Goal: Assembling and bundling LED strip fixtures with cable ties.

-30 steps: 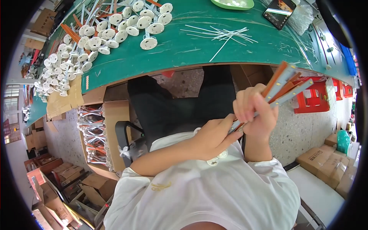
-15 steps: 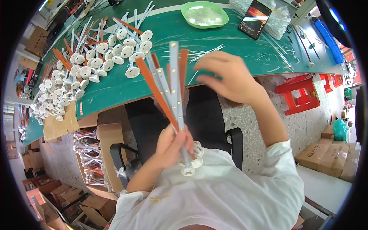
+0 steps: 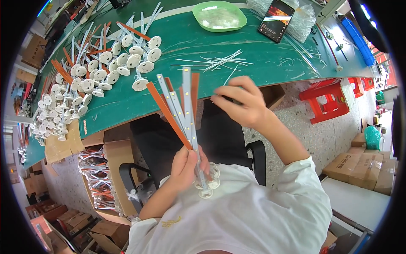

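Observation:
My left hand [image 3: 185,167] is closed around a bundle of LED light strips [image 3: 188,116], some showing their grey faces with small yellow LEDs, others orange-brown. The strips fan out upward, away from me. Below the fist, their round white end caps [image 3: 206,193] hang close to my shirt. My right hand [image 3: 245,103] is raised to the right of the bundle, just off the table's near edge. Its fingertips are pinched on a thin white tie [image 3: 231,74] that slants up over the table edge. More thin white ties [image 3: 218,61] lie loosely crossed on the green table just beyond.
Many capped strips [image 3: 99,75] cover the table's left side. A green bowl [image 3: 220,29] with clear contents and a phone [image 3: 277,20] stand at the back. An open carton of strips [image 3: 116,169], a black chair [image 3: 220,131] and red stools [image 3: 323,101] are below.
My right hand has drawn back from the table toward me, bringing a thin white tie with it. The bundle in my left hand has come slightly lower and to the left.

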Tool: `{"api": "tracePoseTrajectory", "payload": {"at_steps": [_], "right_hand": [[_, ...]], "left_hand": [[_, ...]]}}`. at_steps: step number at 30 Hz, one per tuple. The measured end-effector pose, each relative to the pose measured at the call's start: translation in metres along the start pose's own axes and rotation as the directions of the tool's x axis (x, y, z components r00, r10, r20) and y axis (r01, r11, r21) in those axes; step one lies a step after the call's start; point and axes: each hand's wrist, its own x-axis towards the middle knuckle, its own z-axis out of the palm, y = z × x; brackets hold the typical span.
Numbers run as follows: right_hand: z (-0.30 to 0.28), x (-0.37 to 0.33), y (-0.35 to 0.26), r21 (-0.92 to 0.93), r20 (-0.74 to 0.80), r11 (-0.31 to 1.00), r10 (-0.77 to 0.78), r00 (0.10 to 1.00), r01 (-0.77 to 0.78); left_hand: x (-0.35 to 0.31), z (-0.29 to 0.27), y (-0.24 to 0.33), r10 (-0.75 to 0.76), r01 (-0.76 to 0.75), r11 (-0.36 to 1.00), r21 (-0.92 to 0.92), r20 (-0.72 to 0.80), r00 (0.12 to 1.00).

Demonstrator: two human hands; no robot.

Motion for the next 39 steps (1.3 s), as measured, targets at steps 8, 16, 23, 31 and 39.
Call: {"api": "tracePoseTrajectory", "payload": {"at_steps": [8,16,23,31,39], "right_hand": [[-0.01,-0.018,-0.091,0.924,-0.072,0.197,0.931,0.358,-0.328],[0.009,-0.037,-0.14,0.815,0.575,-0.526,0.787,0.226,-0.242],[0.002,-0.04,-0.133,0.476,-0.105,0.773,0.523,0.846,-0.419],[0.002,-0.025,-0.134,0.327,-0.166,0.872,0.432,0.887,-0.363],[0.0,0.001,-0.136,0.206,-0.101,0.911,0.383,0.918,-0.357]], "left_hand": [[0.0,0.015,0.004,0.05,-0.049,0.999,-0.022,0.06,0.997],[-0.003,0.019,0.003,0.056,-0.044,0.995,-0.087,0.143,0.988],[-0.006,0.021,-0.004,0.06,-0.059,0.998,-0.034,0.037,0.998],[-0.012,0.022,-0.001,0.115,-0.121,0.976,0.18,0.046,0.992],[-0.008,0.021,-0.009,0.167,-0.16,0.903,0.4,0.018,0.986]]}}
